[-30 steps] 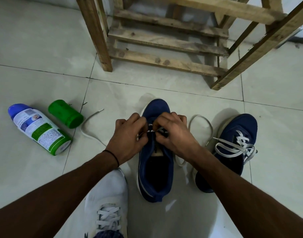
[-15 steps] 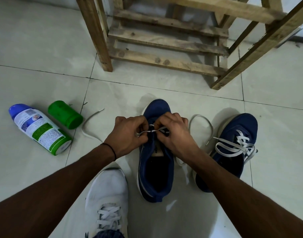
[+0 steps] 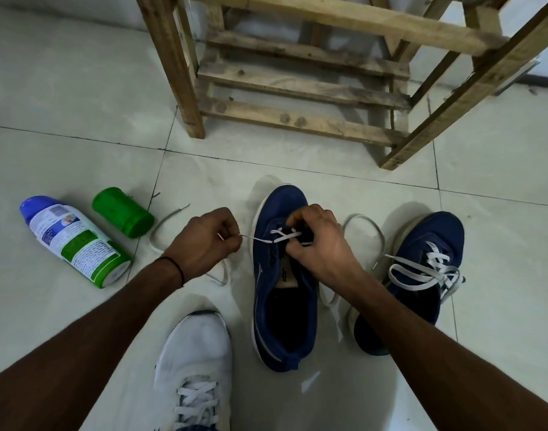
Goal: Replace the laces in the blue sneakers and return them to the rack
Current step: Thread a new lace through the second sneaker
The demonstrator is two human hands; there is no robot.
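Blue sneaker (image 3: 282, 321) mid-lacing on the floor (image 3: 80, 88)
The left hand (image 3: 204, 241) pinched the white lace (image 3: 260, 240) taut at the shoe's 9 o'clock; the right hand (image 3: 316, 244), fingers curled, gripped the lace over the eyelets. The second sneaker (image 3: 422, 237) lay at 3 o'clock, the rack (image 3: 297, 88) at 12.

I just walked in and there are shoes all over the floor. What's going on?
A person is threading a white lace into a blue sneaker on the floor. The left hand pinches one lace end out to the side, while the right hand grips the lace at the eyelets near the toe. Only the first crossings are in. The other blue sneaker, to the right, is already laced, and neither is on the wooden rack yet.
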